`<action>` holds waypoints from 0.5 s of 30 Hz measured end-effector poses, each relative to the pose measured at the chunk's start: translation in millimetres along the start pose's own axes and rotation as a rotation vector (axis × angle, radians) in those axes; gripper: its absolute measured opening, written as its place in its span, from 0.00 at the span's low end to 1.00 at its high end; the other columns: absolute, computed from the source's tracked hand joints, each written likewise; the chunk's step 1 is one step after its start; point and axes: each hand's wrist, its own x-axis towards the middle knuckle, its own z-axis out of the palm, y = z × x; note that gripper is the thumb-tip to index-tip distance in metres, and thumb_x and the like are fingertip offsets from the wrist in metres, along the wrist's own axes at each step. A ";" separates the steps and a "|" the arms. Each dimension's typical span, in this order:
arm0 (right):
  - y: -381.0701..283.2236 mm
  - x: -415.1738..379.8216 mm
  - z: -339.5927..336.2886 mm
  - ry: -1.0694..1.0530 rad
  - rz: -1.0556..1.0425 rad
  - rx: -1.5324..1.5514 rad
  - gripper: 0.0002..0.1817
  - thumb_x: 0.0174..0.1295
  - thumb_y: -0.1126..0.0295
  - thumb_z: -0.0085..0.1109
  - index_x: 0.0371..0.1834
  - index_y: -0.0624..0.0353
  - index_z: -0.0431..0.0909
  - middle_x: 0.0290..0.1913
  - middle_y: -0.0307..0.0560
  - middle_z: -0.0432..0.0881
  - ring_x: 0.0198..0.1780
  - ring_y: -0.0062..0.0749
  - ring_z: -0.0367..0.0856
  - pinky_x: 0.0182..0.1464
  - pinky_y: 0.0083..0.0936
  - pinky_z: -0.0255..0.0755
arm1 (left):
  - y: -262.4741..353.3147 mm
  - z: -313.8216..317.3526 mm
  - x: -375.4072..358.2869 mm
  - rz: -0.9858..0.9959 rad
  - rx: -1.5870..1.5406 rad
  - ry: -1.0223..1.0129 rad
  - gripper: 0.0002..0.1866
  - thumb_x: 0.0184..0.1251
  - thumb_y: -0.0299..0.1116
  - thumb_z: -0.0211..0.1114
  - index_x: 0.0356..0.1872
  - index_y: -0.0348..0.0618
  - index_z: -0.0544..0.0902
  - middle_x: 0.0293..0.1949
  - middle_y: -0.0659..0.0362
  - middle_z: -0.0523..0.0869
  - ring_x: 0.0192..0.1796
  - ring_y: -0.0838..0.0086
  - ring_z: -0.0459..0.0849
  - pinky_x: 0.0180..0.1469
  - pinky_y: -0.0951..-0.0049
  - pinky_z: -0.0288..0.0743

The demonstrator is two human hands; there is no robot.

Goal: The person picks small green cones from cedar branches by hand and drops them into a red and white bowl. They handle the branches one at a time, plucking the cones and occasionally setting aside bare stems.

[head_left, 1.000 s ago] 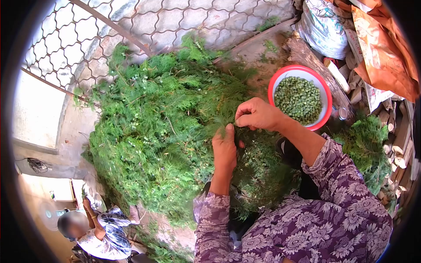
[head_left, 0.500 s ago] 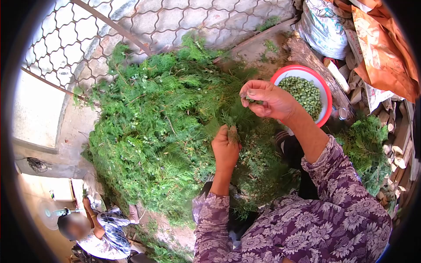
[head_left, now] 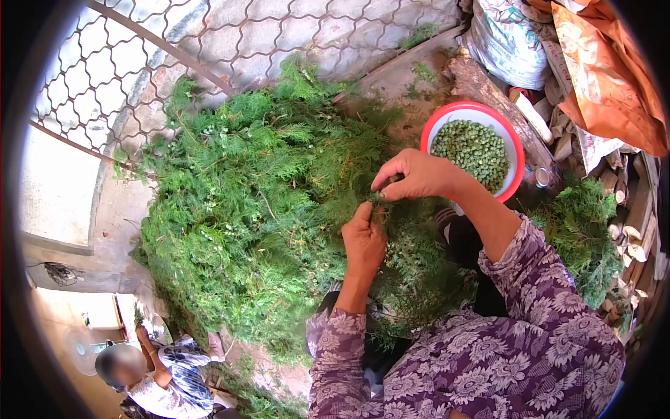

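Observation:
My left hand (head_left: 364,243) is closed around a leafy conifer sprig (head_left: 377,200), gripped between thumb and fingers. Just above it, my right hand (head_left: 417,174) bends down with thumb and fingers pinched at the sprig's upper end. Small green bits, seemingly cones, show between the right fingers, though most of them are hidden. Under and to the left of both hands spreads a large pile of green conifer branches (head_left: 237,209). Behind the right wrist stands a white basin with a red rim (head_left: 518,164), holding many small green cones (head_left: 474,148).
A wire mesh fence (head_left: 258,42) borders the pile at the back. A log (head_left: 481,80), a white sack (head_left: 508,49) and orange sheeting (head_left: 600,77) lie at the upper right. More branches (head_left: 579,230) and firewood (head_left: 631,237) are right. Another person (head_left: 167,377) sits lower left.
My right hand has moved left and down to the sprig, its fingers turning downward. The left hand keeps its grip in nearly the same place. The view has shifted slightly.

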 end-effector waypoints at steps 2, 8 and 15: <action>-11.9 -3.8 1.0 -0.063 0.028 0.003 0.16 0.47 0.66 0.58 0.39 0.64 0.79 0.26 0.40 0.79 0.28 0.19 0.73 0.30 0.19 0.67 | 2.3 0.4 0.3 -0.004 -0.022 0.009 0.04 0.61 0.22 0.54 0.35 0.35 0.76 0.20 0.69 0.71 0.23 0.88 0.64 0.22 0.85 0.60; -2.2 -1.7 5.6 -0.019 -0.083 -0.115 0.17 0.45 0.68 0.56 0.39 0.65 0.78 0.28 0.47 0.79 0.28 0.24 0.74 0.31 0.21 0.68 | -5.1 -4.5 2.1 -0.029 0.001 -0.040 0.07 0.60 0.21 0.54 0.38 0.36 0.77 0.22 0.66 0.75 0.26 0.88 0.67 0.28 0.84 0.64; 3.5 -0.3 24.5 0.196 -0.225 -0.243 0.14 0.42 0.69 0.59 0.32 0.66 0.78 0.25 0.49 0.78 0.27 0.27 0.76 0.31 0.23 0.68 | -9.2 -3.9 4.8 0.015 -0.026 0.035 0.06 0.60 0.21 0.55 0.37 0.35 0.78 0.26 0.64 0.78 0.30 0.86 0.70 0.33 0.84 0.66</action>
